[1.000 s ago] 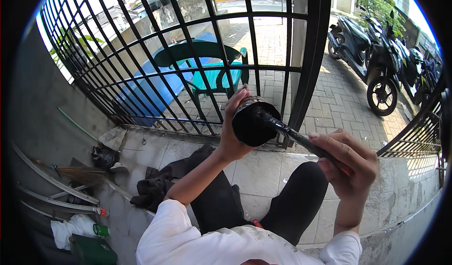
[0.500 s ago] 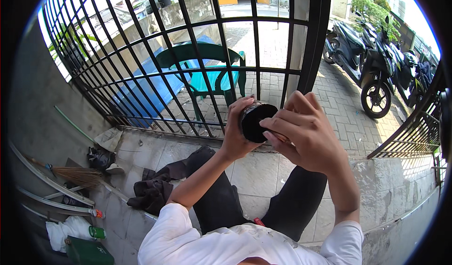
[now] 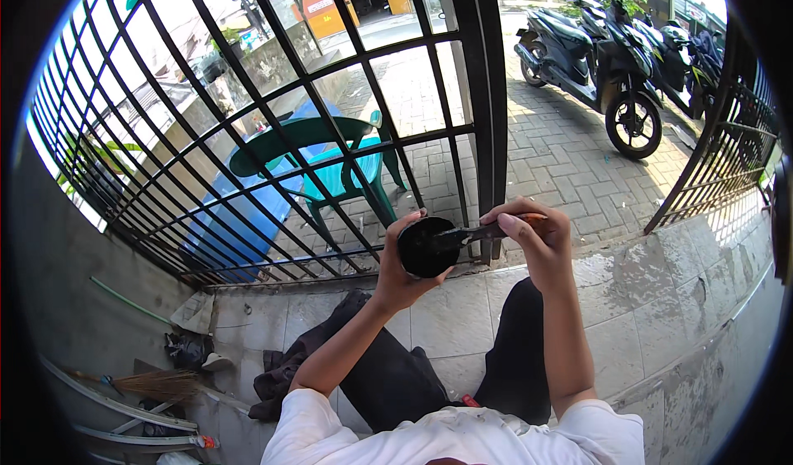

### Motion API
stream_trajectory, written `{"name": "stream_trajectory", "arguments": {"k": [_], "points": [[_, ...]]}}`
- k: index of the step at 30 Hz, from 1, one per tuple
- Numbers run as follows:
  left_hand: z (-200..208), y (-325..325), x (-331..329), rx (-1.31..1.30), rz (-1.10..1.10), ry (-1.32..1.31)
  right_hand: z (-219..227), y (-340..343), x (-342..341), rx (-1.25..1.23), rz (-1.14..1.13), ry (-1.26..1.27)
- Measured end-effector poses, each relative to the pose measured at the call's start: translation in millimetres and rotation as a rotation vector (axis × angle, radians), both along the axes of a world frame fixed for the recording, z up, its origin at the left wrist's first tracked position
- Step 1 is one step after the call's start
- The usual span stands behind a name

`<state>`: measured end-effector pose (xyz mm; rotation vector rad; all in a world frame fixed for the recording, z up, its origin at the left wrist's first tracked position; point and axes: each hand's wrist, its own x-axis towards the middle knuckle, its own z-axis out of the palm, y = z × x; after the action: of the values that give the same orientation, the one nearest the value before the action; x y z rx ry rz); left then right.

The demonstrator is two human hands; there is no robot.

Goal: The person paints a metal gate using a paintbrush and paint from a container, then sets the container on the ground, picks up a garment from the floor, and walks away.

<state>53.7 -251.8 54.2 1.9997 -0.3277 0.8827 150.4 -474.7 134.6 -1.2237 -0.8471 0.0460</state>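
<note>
My left hand [image 3: 398,277] is wrapped round a small can [image 3: 421,264], its round mouth turned up toward me and its inside black. A paintbrush [image 3: 486,232] lies across the can's right rim. Its dark, wet-looking tip is over or inside the mouth; how deep, I cannot tell. In my right hand [image 3: 549,246], the thumb and fingers pinch the brush near its orange-brown handle. Both hands are in front of the black barred gate [image 3: 481,135], above my knees.
Beyond the bars are a green plastic chair [image 3: 376,176] and a blue surface [image 3: 235,225]. Motorbikes [image 3: 632,93] stand on the paving at right. Dark cloth [image 3: 277,382] lies by my left leg; a broom [image 3: 153,382] and pale curved bars [image 3: 124,403] lie at lower left.
The view has shifted and tilted. My right hand has drawn back to the right from the can's mouth, and the brush now shows between hand and can. The left hand still holds the can.
</note>
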Motion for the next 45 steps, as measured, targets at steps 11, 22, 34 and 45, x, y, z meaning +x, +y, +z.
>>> {"name": "stream_trajectory", "arguments": {"k": [11,22,34,45], "points": [[-26,12,17,-0.525,-0.106,0.284,-94,26,29,0.845,0.148,1.072],[-22,8,12,-0.558,-0.253,0.336,-106,42,17,0.644,0.066,0.859],[-33,38,2,-0.551,-0.062,0.357,-136,115,28,1.094,0.281,1.239],[-32,33,-12,-0.503,-0.112,0.574,-128,119,-7,0.648,-0.127,0.898]]}}
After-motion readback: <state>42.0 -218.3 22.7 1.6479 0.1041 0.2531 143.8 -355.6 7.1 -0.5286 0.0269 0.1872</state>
